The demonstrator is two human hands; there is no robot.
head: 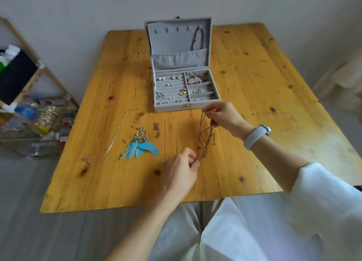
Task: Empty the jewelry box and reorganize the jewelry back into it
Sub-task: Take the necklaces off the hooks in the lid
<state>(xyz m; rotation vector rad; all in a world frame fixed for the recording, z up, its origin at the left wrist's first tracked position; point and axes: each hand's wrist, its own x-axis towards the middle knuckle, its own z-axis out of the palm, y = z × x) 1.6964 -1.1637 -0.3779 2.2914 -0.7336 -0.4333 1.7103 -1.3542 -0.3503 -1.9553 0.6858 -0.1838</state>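
Note:
A grey jewelry box [195, 106] stands open at the table's far middle. Its tray holds earrings, rings and a red bead bracelet [195, 80]. A dark cord necklace [197, 37] hangs on a hook inside the lid. In front of the box, my right hand [223, 115] pinches the top of a brown cord necklace [205, 137], which dangles in loops. My left hand [182, 172] pinches its lower end just above the table. Blue feather earrings [142, 146], a thin silver chain [116, 135] and another fine chain [165, 139] lie on the wood to the left.
The yellow wooden table [264, 84] stands against a white wall. A wooden rack [29, 103] with bottles and jars stands on the floor at the left. A small silver piece [86, 159] lies near the table's left front. My right wrist wears a white watch [256, 133].

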